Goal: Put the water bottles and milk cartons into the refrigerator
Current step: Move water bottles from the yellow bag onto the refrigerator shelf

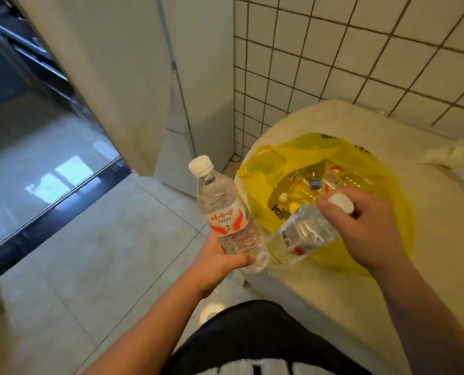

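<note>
left hand (220, 262): curled round the bottom of the upright bottle (222, 209), just off the table's (442, 266) left edge
right hand (371, 228): fingers wrapped round the neck of the tilted bottle (301, 236), held over the bag's near rim
yellow bag (387, 185): open on the table, more bottle caps showing inside
milk cartons: can't make any out
fridge: can't tell which unit it is tbh
progress: early i'd say. two bottles in hand, nothing stored yet, rest of the bag left
</note>
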Action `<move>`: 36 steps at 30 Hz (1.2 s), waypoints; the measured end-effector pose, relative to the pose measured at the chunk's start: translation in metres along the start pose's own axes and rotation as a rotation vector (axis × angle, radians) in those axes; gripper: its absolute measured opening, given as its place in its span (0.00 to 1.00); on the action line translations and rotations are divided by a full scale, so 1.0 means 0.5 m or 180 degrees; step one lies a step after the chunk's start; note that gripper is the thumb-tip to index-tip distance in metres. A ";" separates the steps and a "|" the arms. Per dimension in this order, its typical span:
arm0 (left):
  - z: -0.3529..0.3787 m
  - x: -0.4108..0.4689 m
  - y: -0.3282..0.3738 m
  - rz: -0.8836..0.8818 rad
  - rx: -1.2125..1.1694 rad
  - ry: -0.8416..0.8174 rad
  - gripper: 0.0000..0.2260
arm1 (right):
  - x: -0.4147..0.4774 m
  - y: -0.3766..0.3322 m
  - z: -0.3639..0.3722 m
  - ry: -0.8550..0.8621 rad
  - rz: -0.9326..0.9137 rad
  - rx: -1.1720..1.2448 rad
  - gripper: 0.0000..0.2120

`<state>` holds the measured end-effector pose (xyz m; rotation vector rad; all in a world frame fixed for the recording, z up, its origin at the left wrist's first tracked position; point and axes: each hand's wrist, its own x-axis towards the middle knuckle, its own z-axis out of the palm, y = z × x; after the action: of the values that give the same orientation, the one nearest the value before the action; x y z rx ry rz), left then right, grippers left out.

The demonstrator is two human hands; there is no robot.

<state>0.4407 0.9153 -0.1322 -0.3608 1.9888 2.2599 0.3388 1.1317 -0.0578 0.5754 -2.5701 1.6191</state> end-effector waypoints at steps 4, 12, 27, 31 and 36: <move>-0.142 -0.104 -0.006 -0.0090 0.0071 0.0444 0.21 | -0.039 -0.087 0.131 -0.0384 -0.0312 -0.0152 0.12; -0.439 -0.365 -0.053 -0.0238 0.0460 0.1384 0.27 | -0.119 -0.251 0.473 -0.1375 -0.0672 0.0073 0.04; -0.778 -0.602 -0.122 -0.0385 0.0310 0.3306 0.30 | -0.127 -0.475 0.952 -0.2829 -0.1027 0.0488 0.08; -0.873 -0.574 -0.106 -0.0390 0.0362 0.3512 0.26 | -0.071 -0.509 1.075 -0.3010 -0.1127 0.0445 0.09; -1.014 -0.508 -0.058 -0.0400 0.0449 0.3655 0.28 | 0.032 -0.570 1.217 -0.3198 -0.1173 0.0394 0.09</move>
<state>0.7460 0.4373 -0.1548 -2.0390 2.3474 1.9343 0.5126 0.4831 -0.0827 2.1825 -2.5915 1.5858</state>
